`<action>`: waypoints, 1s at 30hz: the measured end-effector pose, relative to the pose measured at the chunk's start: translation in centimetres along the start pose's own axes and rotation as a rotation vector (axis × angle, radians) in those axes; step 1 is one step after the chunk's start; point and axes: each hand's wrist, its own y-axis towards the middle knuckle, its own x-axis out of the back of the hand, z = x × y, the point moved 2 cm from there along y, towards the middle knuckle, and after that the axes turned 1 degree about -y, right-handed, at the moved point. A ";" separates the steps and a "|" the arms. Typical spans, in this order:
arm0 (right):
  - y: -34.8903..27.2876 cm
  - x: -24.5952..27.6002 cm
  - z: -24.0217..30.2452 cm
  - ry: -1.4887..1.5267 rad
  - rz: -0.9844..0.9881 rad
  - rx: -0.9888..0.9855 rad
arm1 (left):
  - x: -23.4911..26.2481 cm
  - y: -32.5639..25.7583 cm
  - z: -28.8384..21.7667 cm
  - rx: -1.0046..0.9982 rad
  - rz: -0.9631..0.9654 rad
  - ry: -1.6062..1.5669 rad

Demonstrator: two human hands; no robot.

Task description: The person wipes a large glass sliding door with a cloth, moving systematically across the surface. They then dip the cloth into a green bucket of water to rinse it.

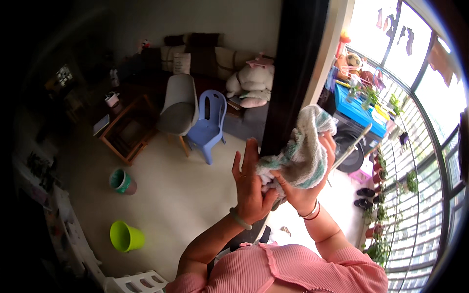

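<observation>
A home's living room is showing here, opening onto a glazed balcony. A dark cushioned sofa (205,53) is sitting against the far wall, with a large white plush toy (249,80) lying at its right end. In front of the sofa, a grey shell chair (179,105) and a lilac plastic chair (210,122) are standing. Right of the sofa, potted plants (386,105) are lining the balcony railing.

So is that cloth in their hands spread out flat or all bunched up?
Bunched up. The striped cloth sits in a crumpled wad gripped by the right hand, while the left hand presses flat against its side.
</observation>
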 end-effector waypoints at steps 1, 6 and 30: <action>0.1 -0.3 0.3 -0.018 -0.026 0.011 | 0.0 0.0 0.3 -0.028 0.026 0.006; -0.5 -0.6 -0.7 0.080 -0.069 -0.171 | -0.4 1.1 1.2 -0.072 0.083 -0.035; 3.1 -1.0 -12.7 0.120 -0.286 -0.462 | -10.3 9.3 8.7 -0.058 0.103 -0.373</action>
